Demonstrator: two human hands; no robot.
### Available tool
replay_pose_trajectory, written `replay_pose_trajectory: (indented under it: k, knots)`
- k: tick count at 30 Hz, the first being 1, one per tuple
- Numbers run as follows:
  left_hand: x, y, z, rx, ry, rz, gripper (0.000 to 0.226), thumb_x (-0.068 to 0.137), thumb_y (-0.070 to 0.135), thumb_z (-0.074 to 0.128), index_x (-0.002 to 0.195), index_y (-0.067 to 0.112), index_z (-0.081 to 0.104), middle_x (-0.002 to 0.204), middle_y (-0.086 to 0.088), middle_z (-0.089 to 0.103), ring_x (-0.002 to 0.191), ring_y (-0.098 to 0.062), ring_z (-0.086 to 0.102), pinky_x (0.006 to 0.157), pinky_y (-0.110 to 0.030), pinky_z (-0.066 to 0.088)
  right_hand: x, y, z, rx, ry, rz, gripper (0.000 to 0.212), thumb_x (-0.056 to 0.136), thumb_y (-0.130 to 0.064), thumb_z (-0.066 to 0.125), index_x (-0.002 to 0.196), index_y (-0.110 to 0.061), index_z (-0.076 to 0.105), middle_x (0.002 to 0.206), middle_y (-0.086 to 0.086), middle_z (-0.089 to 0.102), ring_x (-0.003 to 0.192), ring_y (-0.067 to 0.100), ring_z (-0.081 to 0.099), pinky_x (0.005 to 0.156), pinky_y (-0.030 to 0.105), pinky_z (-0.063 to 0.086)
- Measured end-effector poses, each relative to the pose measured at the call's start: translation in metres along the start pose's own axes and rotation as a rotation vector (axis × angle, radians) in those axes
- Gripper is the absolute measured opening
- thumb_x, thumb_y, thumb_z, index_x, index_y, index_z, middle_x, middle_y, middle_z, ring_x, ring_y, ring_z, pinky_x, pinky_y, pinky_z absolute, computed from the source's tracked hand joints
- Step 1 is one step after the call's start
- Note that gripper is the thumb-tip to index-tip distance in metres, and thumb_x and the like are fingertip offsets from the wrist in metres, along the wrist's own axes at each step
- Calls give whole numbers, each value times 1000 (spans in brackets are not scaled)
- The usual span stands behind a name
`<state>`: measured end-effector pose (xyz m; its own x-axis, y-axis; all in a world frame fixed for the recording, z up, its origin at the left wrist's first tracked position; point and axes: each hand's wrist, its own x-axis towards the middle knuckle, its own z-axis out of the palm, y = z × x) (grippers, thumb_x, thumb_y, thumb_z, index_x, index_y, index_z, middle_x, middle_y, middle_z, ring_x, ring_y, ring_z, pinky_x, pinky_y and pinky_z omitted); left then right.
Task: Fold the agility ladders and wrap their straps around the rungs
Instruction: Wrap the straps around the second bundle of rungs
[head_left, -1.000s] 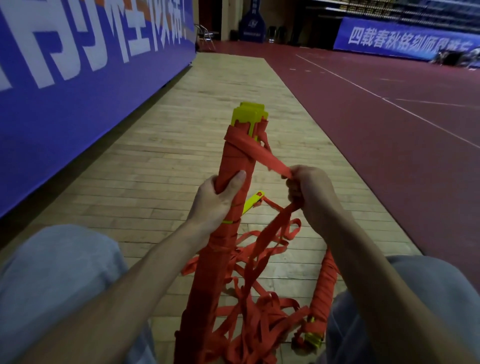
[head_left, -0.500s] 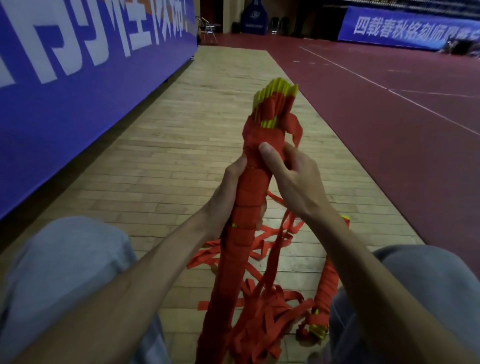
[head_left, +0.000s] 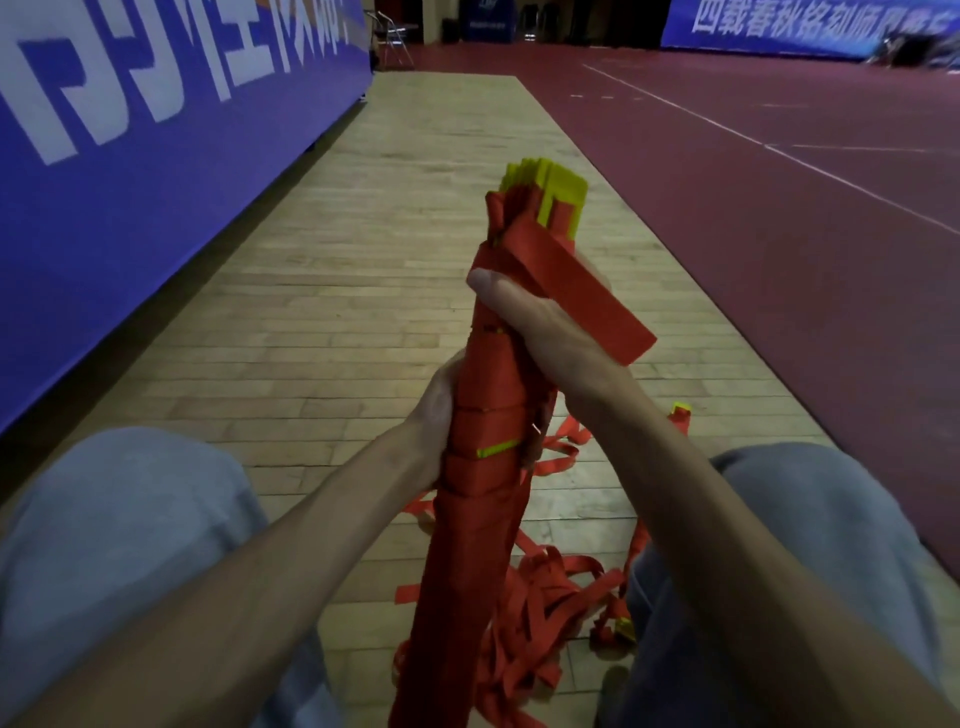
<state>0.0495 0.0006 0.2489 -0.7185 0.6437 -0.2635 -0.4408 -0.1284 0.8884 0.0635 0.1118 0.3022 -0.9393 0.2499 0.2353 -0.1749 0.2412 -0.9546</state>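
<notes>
Head view: bundle (head_left: 480, 467) upright over wood floor (head_left: 337, 312), wound in red strap. Left hand (head_left: 434, 415) grips bundle mid-height. Right hand (head_left: 540, 332) clasps it higher, thumb across front; flat strap end (head_left: 592, 306) juts right beyond hand. Yellow rungs (head_left: 563, 193) poke from top. Loose straps (head_left: 545, 597) heaped on floor below.

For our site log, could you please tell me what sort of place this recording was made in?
Most likely an indoor sports hall: a red court floor with white boundary lines, a wooden floor strip, and blue banners along the edges.
</notes>
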Motion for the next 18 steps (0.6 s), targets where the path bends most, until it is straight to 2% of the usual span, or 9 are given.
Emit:
replay_pose_trajectory:
  k: [3,5,6,7,9,10,15,16,18]
  knots:
    - [-2,0,12,144,342,75,40,89,42,39,71,13,60,69,-8,60,65,-26,57,65,-30,48,5,3,-15,-78,237,-81,28,63,-54,84,72,-34,67,71,-15,67,70,5,68,69,34,57]
    - [-3,-10,15,257,411,109,51,98,38,31,57,23,58,60,4,61,63,-17,56,65,-29,45,1,1,-22,-167,343,-98,26,61,-57,77,73,-36,67,77,-14,69,75,4,69,73,35,58]
    - [-3,-16,18,293,399,116,57,102,39,27,62,26,65,67,4,67,71,-16,61,72,-31,48,-1,1,-22,-225,359,-86,34,60,-62,73,79,-35,69,81,-14,70,78,4,68,75,33,57]
    - [-5,-20,24,323,407,125,59,104,43,22,79,27,73,84,0,73,87,-18,66,84,-34,50,-3,1,-20,-286,356,-75,46,58,-68,68,87,-33,70,85,-14,70,82,4,67,75,31,56]
    - [-3,-28,31,369,453,129,63,104,51,15,116,23,70,116,-4,69,113,-20,61,103,-37,44,-6,1,-16,-374,344,-46,67,54,-76,59,102,-31,69,91,-15,68,87,5,66,74,27,51]
    - [-3,-31,33,369,488,131,65,104,52,12,119,21,68,119,-4,67,114,-20,59,104,-37,42,-7,1,-13,-409,332,-42,71,53,-78,57,105,-31,68,92,-15,66,88,6,65,73,26,49]
    - [4,-27,28,166,712,92,54,96,41,20,85,11,63,92,-14,69,92,-34,65,90,-45,52,-12,-7,3,-538,354,-74,55,75,-72,63,102,-24,53,82,-11,56,76,14,51,69,32,37]
    - [4,-21,26,90,712,71,48,93,37,24,77,11,61,79,-14,67,81,-35,66,82,-46,56,-14,-10,5,-575,362,-131,52,80,-71,59,100,-24,51,77,-11,55,73,15,52,68,33,37]
    - [1,-9,25,-15,618,53,45,95,31,30,66,9,56,55,-12,56,50,-28,58,53,-33,53,-15,-16,7,-585,360,-244,46,87,-68,51,98,-24,50,67,-13,50,68,14,53,65,35,40]
